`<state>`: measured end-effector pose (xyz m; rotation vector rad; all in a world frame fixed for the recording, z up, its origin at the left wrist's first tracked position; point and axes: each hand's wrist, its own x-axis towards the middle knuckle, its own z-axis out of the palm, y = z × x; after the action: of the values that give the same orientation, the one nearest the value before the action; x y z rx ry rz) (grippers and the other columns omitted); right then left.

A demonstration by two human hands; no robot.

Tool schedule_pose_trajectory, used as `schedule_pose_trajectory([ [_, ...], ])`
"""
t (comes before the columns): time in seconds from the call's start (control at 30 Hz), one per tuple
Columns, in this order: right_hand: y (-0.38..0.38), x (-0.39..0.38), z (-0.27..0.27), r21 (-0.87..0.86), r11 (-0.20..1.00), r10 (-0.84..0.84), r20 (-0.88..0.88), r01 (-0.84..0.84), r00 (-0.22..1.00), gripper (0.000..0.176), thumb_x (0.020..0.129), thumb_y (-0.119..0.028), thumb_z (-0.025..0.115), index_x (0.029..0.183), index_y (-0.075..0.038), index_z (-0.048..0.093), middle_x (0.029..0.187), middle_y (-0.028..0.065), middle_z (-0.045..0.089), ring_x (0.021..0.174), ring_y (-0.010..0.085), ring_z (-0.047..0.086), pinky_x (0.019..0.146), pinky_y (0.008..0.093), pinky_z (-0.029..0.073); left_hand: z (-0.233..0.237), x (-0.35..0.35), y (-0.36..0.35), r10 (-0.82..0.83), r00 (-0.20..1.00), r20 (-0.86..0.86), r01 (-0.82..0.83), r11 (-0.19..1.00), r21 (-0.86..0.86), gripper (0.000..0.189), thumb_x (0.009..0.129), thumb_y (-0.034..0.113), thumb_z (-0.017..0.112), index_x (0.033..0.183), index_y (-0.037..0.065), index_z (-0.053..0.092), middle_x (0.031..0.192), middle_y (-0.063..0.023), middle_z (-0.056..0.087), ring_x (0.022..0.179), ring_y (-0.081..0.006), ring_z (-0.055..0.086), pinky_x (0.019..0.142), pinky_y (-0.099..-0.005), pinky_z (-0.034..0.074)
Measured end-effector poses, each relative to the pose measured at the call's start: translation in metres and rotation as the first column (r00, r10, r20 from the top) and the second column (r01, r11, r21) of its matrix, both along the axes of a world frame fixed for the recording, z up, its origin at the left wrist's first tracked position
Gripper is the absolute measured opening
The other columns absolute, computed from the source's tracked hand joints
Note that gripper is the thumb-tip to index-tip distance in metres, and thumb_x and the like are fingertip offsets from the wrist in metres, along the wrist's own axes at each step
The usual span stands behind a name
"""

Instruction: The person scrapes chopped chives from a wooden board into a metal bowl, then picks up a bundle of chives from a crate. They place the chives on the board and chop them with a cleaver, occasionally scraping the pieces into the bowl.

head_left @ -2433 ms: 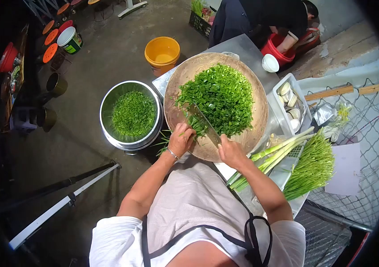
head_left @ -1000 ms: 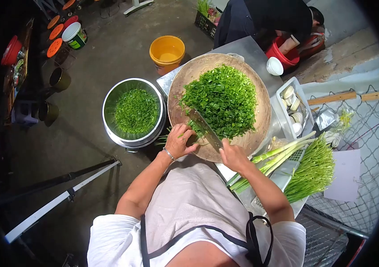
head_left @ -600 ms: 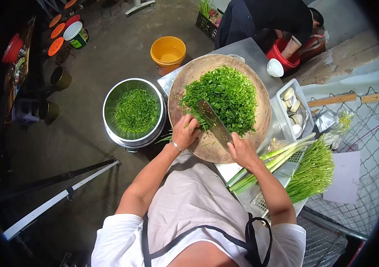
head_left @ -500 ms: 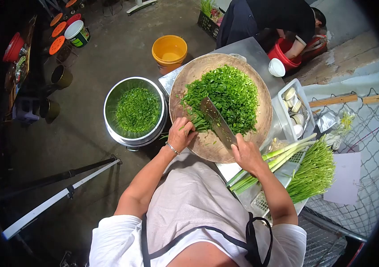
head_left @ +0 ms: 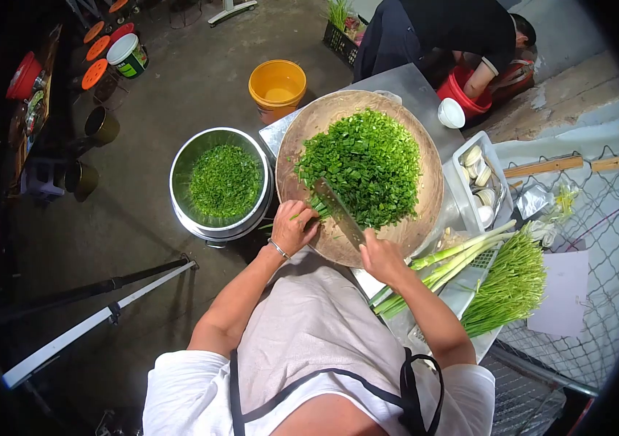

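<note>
On the round wooden chopping board [head_left: 302, 156] lies a big heap of chopped greens [head_left: 371, 160], likely chives or scallions. My right hand [head_left: 382, 258] grips the handle of a cleaver [head_left: 340, 212], its blade slanting up and left against the heap's lower edge. At the board's lower left, my left hand [head_left: 293, 227] has its fingers curled over a small bunch of uncut green stalks [head_left: 319, 207], close beside the blade. A steel pot [head_left: 266, 190] to the left holds more chopped greens [head_left: 226, 180].
Long scallions [head_left: 444, 269] and a pile of thin green stalks [head_left: 507, 283] lie right of the board. A white tub of shells [head_left: 482, 182] sits beyond. An orange bucket [head_left: 277, 83] stands on the floor. A person [head_left: 440, 36] bends over a red bucket [head_left: 462, 91] behind the table.
The cleaver and my right hand have moved left and slightly down, nearer my left hand. My left hand has shifted slightly down, still on the stalks.
</note>
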<state>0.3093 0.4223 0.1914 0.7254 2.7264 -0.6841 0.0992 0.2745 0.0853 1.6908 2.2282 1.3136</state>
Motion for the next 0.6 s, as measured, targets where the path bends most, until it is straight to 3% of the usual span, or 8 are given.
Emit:
schedule_pose_trajectory([
  [0.13,0.015,0.001,0.006,0.002,1.0,0.013,0.003,-0.013,1.0,0.024,0.1,-0.02,0.055,0.111,-0.002,0.044,0.073,0.0274,0.067,0.073,0.0514,0.067,0.068,0.0616,0.051,-0.004,0.001,0.001,0.03,0.994,0.103,-0.029,0.999,-0.016,0.022,0.078,0.007,0.08,0.096,0.009,0.068,0.102,-0.0092,0.062,0.1,-0.0337,0.06,0.087,-0.045,0.049],
  [0.3,0.031,0.003,0.005,0.057,0.998,-0.03,-0.005,0.03,1.0,0.025,0.1,-0.02,0.056,0.111,-0.002,0.044,0.074,0.0283,0.066,0.074,0.0507,0.067,0.067,0.0608,0.052,-0.016,0.005,0.036,0.021,0.992,0.126,-0.025,0.999,0.036,0.018,0.077,0.002,0.079,0.09,0.006,0.066,0.094,-0.0102,0.063,0.09,-0.0325,0.064,0.077,-0.041,0.052],
  [0.4,0.026,0.004,0.016,0.047,0.999,-0.004,-0.055,0.007,0.998,0.024,0.1,-0.02,0.056,0.11,-0.001,0.044,0.073,0.0275,0.066,0.074,0.0501,0.067,0.068,0.0604,0.052,-0.002,0.006,0.041,0.1,0.953,0.286,-0.088,0.995,-0.052,0.019,0.076,0.004,0.081,0.084,0.006,0.063,0.089,-0.0095,0.061,0.088,-0.0327,0.062,0.077,-0.0429,0.051],
  [0.5,0.014,0.006,0.042,0.014,0.999,-0.049,-0.08,0.051,0.996,0.024,0.1,-0.02,0.056,0.11,-0.001,0.044,0.072,0.0265,0.066,0.071,0.0495,0.067,0.066,0.0605,0.052,0.008,-0.001,0.021,0.136,0.987,0.084,-0.133,0.99,-0.041,0.023,0.075,0.009,0.084,0.079,0.009,0.062,0.083,-0.008,0.059,0.085,-0.0314,0.059,0.075,-0.043,0.048],
  [0.6,0.006,0.006,0.025,0.046,0.999,0.004,-0.054,-0.001,0.999,0.023,0.1,-0.018,0.056,0.111,-0.001,0.044,0.07,0.026,0.066,0.069,0.0496,0.067,0.065,0.0604,0.052,0.001,0.002,0.012,0.129,0.991,0.035,-0.127,0.991,-0.049,0.022,0.073,0.013,0.086,0.079,0.011,0.064,0.082,-0.0058,0.059,0.084,-0.0297,0.058,0.077,-0.0423,0.046],
])
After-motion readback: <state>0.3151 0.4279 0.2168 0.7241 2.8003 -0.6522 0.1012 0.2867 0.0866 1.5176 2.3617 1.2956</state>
